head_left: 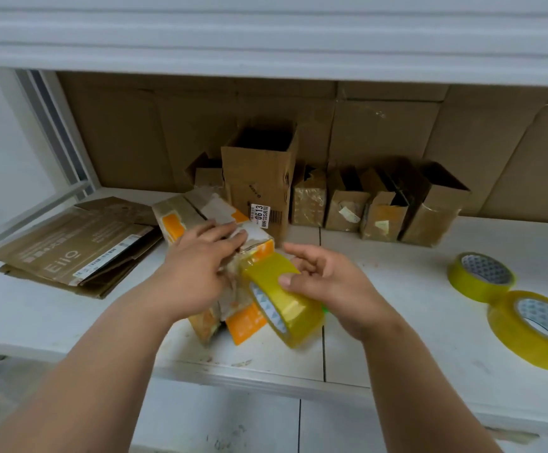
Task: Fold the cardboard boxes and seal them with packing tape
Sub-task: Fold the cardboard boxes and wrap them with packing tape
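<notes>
You are pressing your flat left hand [197, 269] on the box [207, 243] near the counter's [396, 371] front edge, steadying it while your right hand [328, 286] is gripping the tape roll [285, 295] for sealing

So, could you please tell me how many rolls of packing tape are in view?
3: one roll gripped in the right hand against the box, and two lying on the shelf at right. Others may be hidden.
</notes>
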`<move>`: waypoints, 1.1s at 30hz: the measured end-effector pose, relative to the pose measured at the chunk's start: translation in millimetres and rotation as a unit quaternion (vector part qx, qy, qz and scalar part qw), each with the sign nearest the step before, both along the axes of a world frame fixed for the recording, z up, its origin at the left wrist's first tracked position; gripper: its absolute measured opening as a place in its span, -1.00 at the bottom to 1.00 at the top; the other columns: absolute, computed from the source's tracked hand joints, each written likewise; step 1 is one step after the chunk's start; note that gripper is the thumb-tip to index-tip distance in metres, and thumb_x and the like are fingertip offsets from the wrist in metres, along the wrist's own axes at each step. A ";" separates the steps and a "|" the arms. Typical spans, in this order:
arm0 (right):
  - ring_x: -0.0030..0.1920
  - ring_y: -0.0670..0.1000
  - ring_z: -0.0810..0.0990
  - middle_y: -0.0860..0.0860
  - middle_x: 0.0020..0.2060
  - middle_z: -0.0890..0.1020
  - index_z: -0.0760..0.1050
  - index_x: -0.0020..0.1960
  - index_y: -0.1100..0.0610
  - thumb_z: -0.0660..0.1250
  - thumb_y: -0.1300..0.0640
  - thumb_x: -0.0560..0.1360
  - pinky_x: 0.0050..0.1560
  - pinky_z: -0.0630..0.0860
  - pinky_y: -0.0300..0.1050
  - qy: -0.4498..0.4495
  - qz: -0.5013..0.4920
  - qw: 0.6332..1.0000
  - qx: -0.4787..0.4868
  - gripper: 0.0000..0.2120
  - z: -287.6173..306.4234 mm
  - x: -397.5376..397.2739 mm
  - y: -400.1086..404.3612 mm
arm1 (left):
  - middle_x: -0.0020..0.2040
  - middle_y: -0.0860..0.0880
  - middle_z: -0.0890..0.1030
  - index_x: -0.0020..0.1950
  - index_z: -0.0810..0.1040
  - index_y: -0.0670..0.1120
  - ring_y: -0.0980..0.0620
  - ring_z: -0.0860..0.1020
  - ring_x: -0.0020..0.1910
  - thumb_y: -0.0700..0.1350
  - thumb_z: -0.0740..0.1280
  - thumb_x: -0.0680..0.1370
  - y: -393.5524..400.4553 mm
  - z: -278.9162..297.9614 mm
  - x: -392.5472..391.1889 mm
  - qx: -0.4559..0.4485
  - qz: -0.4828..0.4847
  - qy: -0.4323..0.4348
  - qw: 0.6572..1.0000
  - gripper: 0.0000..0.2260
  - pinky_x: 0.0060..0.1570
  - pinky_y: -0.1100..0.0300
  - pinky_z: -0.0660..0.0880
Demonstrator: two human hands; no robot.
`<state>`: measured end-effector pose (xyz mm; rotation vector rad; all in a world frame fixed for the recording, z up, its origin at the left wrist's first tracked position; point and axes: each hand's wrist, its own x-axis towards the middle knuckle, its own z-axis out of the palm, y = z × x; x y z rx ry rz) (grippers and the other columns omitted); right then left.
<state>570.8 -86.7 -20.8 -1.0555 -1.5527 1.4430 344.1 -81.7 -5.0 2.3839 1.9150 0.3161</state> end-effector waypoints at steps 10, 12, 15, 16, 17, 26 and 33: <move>-0.32 -0.13 0.48 -0.07 -0.34 0.56 0.42 -0.07 0.09 0.38 -0.12 0.52 -0.30 0.40 -0.26 0.005 -0.072 0.997 0.038 -0.71 -42.8 -35.6 -27.9 | 0.36 0.04 0.50 0.34 0.54 0.02 -0.03 0.41 0.36 0.14 0.33 0.57 -3.5 -18.0 0.0 0.084 0.089 -0.148 0.981 -0.61 0.30 0.12 0.32; -0.33 -0.14 0.41 -0.06 -0.36 0.48 0.44 -0.17 0.11 0.33 -0.17 0.51 -0.32 0.35 -0.31 -0.007 -0.076 0.996 0.050 -0.67 -49.7 -36.5 -33.1 | 0.34 0.04 0.51 0.33 0.54 0.01 -0.03 0.44 0.33 0.12 0.36 0.55 -5.7 -31.2 -2.8 0.087 0.092 -0.173 0.977 -0.61 0.28 0.06 0.39; -0.29 -0.13 0.40 -0.01 -0.32 0.46 0.47 -0.16 0.13 0.33 -0.20 0.41 -0.29 0.34 -0.32 0.013 -0.059 0.997 0.049 -0.63 -52.9 -34.8 -38.8 | 0.39 0.05 0.48 0.38 0.50 0.05 -0.03 0.40 0.39 0.15 0.33 0.56 -4.4 -42.0 -7.0 0.096 0.089 -0.184 0.974 -0.58 0.37 -0.04 0.35; -0.26 -0.11 0.42 0.05 -0.29 0.49 0.50 -0.14 0.13 0.35 -0.18 0.38 -0.25 0.36 -0.28 0.023 -0.041 0.998 0.041 -0.64 -52.5 -34.2 -40.3 | 0.39 0.04 0.48 0.39 0.50 0.05 -0.04 0.39 0.39 0.15 0.33 0.55 -2.5 -43.0 -7.5 0.099 0.082 -0.193 0.973 -0.57 0.38 -0.05 0.34; -0.23 -0.07 0.46 0.13 -0.26 0.54 0.52 -0.10 0.14 0.37 -0.13 0.36 -0.20 0.40 -0.22 0.032 -0.022 0.999 0.033 -0.67 -52.2 -33.8 -41.4 | 0.37 0.05 0.48 0.41 0.48 0.06 -0.05 0.38 0.38 0.15 0.34 0.55 -0.2 -42.9 -7.3 0.100 0.078 -0.201 0.972 -0.55 0.38 -0.02 0.32; -0.08 0.09 0.57 0.25 -0.01 0.62 0.57 0.08 0.19 0.34 -0.05 0.44 0.06 0.52 0.13 0.071 -0.031 0.997 -0.016 -0.65 -61.5 -34.6 -50.4 | 0.15 0.17 0.24 0.44 0.43 0.23 0.01 0.19 0.27 0.27 0.37 0.48 14.5 -33.1 3.1 0.049 0.112 -0.135 0.983 -0.47 0.20 0.23 0.13; 0.03 0.02 0.64 0.01 -0.01 0.70 0.62 0.07 0.01 0.31 -0.05 0.46 0.07 0.54 -0.12 0.064 -0.005 0.998 -0.017 -0.75 -60.3 -27.2 -45.9 | 0.32 0.10 0.36 0.43 0.44 0.20 0.00 0.19 0.21 0.29 0.35 0.48 0.3 -23.2 2.8 0.094 0.111 -0.067 0.987 -0.47 0.25 0.14 0.24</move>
